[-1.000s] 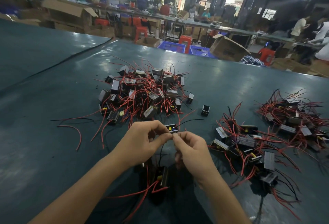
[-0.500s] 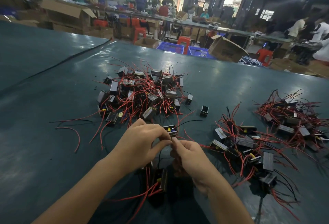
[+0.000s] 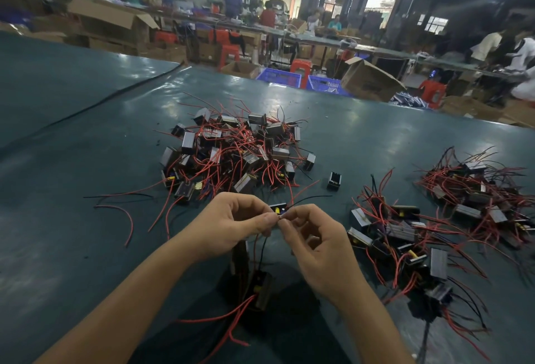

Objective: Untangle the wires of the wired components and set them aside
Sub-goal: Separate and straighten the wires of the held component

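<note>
Three component piles [image 3: 231, 155] — one stray component [image 3: 333, 180]

no legible text, labels (too blurred), numbers

We see a factory assembly hall | open cardboard box [image 3: 369, 81] at 1 o'clock | workers [image 3: 267, 16] at long bench [image 3: 376, 50], 12 o'clock

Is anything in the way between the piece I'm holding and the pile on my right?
Nothing visible: only bare table lies between the held component and the right pile; the lone component sits farther back.
</note>
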A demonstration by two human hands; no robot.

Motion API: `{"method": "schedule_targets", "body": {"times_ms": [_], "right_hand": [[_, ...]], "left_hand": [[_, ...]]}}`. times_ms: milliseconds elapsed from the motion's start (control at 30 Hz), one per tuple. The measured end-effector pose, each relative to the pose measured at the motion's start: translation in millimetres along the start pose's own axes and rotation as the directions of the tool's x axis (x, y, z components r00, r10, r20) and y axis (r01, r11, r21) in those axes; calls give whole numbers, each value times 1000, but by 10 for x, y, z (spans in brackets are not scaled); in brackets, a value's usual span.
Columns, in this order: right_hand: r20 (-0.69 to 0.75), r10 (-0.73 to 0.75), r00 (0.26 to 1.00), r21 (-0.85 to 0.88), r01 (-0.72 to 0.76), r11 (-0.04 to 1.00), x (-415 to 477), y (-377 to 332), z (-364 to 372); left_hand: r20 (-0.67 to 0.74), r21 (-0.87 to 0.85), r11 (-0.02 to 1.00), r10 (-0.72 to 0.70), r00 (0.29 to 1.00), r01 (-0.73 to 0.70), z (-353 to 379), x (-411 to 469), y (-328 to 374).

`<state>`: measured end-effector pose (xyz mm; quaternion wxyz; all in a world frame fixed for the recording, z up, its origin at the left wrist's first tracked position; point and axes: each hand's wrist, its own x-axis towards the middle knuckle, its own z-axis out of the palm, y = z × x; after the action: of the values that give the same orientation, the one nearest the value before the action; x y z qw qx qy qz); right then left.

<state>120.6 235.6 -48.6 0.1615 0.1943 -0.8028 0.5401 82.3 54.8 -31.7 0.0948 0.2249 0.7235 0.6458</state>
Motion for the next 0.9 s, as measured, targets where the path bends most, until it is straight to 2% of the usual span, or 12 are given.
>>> {"method": "schedule_targets", "body": {"times_ms": [267,367,433,533,700,833,900], "right_hand": [[-57,-182,982,-112,175,978,11,11,37],[-65,-188,980,-121,179,976,17,5,54],[-75,-138,988,-93,131,987,8,-5,71],[-90,37,995,22,-35,999,-1,-30,102],[-80,287,955,218,-264,940,7,-41,161],[-183,360,915,377,-273,885,41,-59,151],[-284,359,889,479,-193,857,56,-96,100]], "left_hand": [[55,-56,998,-25,998,28,3,-34,67],[56,-60,998,-19,998,23,0,-32,64],[55,-54,998,-21,998,24,-7,-29,45],[37,-27,1000,-10,999,11,6,-19,18],[-36,140,987,79,996,-73,40,-4,-50],[-122,176,981,102,987,-80,20,30,-95],[-194,161,984,105,975,-74,-7,44,-96]]}}
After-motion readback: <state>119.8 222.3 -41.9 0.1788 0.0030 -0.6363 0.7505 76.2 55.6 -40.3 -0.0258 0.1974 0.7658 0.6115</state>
